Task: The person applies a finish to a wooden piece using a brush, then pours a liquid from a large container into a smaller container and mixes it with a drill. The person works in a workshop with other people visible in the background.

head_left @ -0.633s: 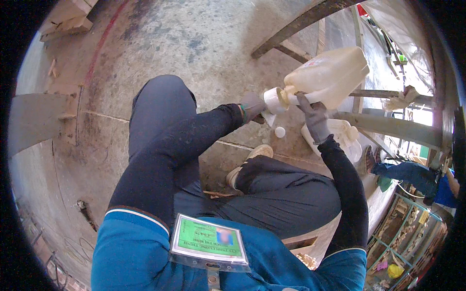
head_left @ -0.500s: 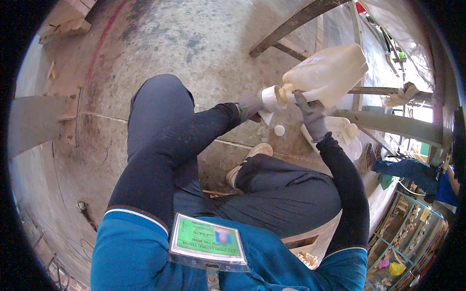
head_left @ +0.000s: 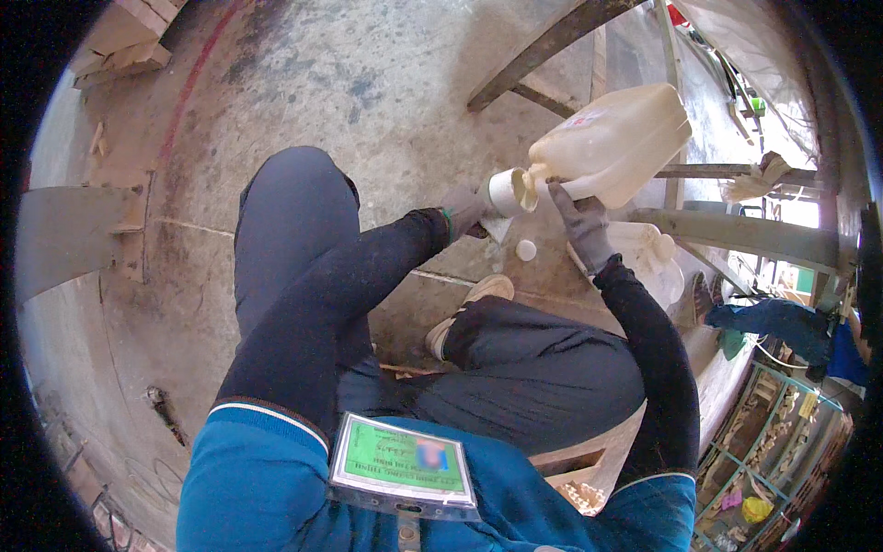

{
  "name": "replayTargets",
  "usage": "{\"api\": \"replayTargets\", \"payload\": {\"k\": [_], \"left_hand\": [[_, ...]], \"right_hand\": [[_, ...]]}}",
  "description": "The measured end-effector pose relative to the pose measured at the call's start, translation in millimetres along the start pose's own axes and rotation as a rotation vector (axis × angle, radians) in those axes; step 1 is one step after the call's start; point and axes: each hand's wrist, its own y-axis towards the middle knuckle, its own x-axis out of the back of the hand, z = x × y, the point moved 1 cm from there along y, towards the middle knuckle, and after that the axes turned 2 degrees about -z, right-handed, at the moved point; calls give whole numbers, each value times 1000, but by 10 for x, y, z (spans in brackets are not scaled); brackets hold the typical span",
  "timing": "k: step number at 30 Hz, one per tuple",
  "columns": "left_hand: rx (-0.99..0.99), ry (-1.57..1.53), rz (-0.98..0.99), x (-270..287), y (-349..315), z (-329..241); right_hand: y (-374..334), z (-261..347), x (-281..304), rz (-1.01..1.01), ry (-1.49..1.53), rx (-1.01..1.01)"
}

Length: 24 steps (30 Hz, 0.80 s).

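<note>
My gloved left hand (head_left: 464, 210) is closed on a small white cup (head_left: 507, 192), which is tilted with its rim toward the jug. The translucent yellowish plastic jug (head_left: 614, 140) lies tipped over, its mouth right at the cup's opening. The gloved right hand (head_left: 585, 228) grips that jug near its handle, partly hidden behind the fingers. Below the cup, a round white cap (head_left: 525, 250) rests on the floor. Whether liquid is flowing between jug and cup I cannot tell.
A second whitish container (head_left: 637, 247) lies behind my right wrist. Wooden frame legs (head_left: 543, 51) and a beam (head_left: 745, 237) stand at the right. A metal rack with wood scraps (head_left: 773, 432) is at lower right, near another person's legs (head_left: 773, 322). The floor (head_left: 395, 120) is stained concrete.
The cup, the jug and both hands have shifted slightly left in the picture. My grips look the same, and the jug remains tilted toward the cup.
</note>
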Motion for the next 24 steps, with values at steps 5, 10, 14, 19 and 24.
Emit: {"api": "replayTargets", "payload": {"k": [5, 10, 14, 19, 24], "left_hand": [[5, -24, 10, -38, -90, -80], [-242, 264, 94, 34, 201, 213], [-372, 518, 94, 129, 424, 490], [-102, 212, 106, -30, 13, 36], [-384, 293, 97, 108, 460, 554]], "right_hand": [[8, 110, 32, -8, 116, -186], [-14, -1, 29, 35, 52, -80], [-5, 66, 2, 30, 46, -111], [-28, -28, 91, 57, 15, -105], [-2, -200, 52, 67, -41, -112]]}}
